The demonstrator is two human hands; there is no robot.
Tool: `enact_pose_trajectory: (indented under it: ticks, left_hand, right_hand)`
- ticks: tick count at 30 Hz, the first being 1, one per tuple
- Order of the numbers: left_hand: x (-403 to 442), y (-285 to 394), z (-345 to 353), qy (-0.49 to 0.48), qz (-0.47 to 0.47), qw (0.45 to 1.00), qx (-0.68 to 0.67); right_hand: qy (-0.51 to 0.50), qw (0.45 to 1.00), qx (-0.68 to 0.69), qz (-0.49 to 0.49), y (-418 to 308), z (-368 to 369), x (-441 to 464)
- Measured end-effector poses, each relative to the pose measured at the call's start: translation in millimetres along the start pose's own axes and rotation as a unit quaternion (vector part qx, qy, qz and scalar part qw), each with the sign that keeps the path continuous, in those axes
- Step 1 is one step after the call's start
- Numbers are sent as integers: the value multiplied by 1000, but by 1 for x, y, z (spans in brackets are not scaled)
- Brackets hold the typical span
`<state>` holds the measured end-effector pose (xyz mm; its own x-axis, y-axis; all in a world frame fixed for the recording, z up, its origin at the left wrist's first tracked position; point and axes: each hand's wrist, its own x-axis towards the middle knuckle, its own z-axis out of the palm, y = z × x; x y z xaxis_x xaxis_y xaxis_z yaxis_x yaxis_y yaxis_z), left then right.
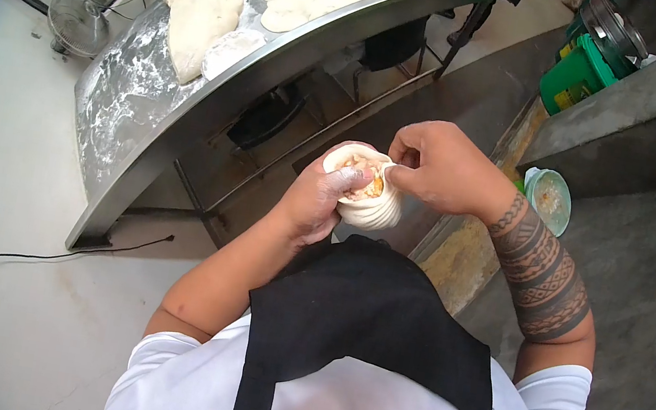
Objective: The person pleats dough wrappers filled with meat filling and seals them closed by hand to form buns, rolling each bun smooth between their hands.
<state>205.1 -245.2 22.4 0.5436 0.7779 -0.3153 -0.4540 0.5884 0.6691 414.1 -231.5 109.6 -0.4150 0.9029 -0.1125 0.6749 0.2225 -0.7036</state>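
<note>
A filled dough bun (371, 211) with pleats round its side is held up in front of the black apron. Its top gapes, and a chunky pale-orange filling (375, 188) shows inside. My left hand (324, 196) cradles the bun from the left, with the floury thumb pressed onto the filling. At the bun's right rim, my right hand (440, 167) pinches the dough edge between thumb and fingertips. The left fingers behind the bun are mostly hidden.
Ahead stands a floured metal table (130, 82) with a long dough piece (202, 25) and a flat dough sheet (316, 0). A fan (77, 23) is at the left. Right, there are a green bucket (577, 72), a ledge (613, 112) and a bowl with residue (549, 202). A black cable (57, 255) crosses the floor.
</note>
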Motion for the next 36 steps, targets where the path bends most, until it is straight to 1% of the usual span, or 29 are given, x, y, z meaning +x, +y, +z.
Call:
enact_pose_trajectory:
  ticks: [1,4,8,10,11,13,14,15,18,19,20,22,25,28,31,34,36]
  left_hand:
    - [-1,2,1,-1,-6,1000,4]
    - [1,6,2,2,-3,1000,28]
    - [6,13,-2,-4,-11,995,95]
    - [7,24,-7,-38,-29,991,128]
    - [9,29,-7,-55,-39,987,144]
    - [10,41,0,-66,-75,986,134]
    - [11,45,2,-71,-93,985,129]
    - [15,44,-3,-71,-100,990,68]
    - [20,29,-6,-11,-79,995,-55]
    - [21,12,-10,21,-29,996,-75]
    - [17,3,-7,20,-1,997,-76]
    - [13,-5,-1,65,6,996,-53]
    - [14,-3,-7,50,-10,998,-28]
    - [16,9,-12,-6,-38,999,5]
    - [15,16,-8,-11,-58,997,42]
    - [16,20,-1,16,-32,998,61]
    - [18,21,-2,-1,-40,997,69]
  right_hand:
    - [-17,1000,-2,7,-1,-1,1]
    - [-13,1000,16,9,-1,1,2]
    - [5,999,22,-25,4,6,4]
    - [15,1000,10,-24,1,4,4]
    - [9,999,27,-15,1,3,4]
    - [-2,998,62,3,1,2,4]
    - [-5,998,57,7,1,1,6]
    - [-8,999,53,11,1,0,8]
    - [0,998,50,26,8,3,12]
    - [5,998,51,32,12,7,14]
    - [9,998,58,30,16,12,15]
    - [17,997,71,27,23,21,17]
    - [24,998,42,25,17,17,14]
    - [40,998,45,22,12,13,12]
    - [-6,999,17,43,2,3,14]
    - [-2,998,40,39,4,5,13]
    - [5,998,35,45,1,3,13]
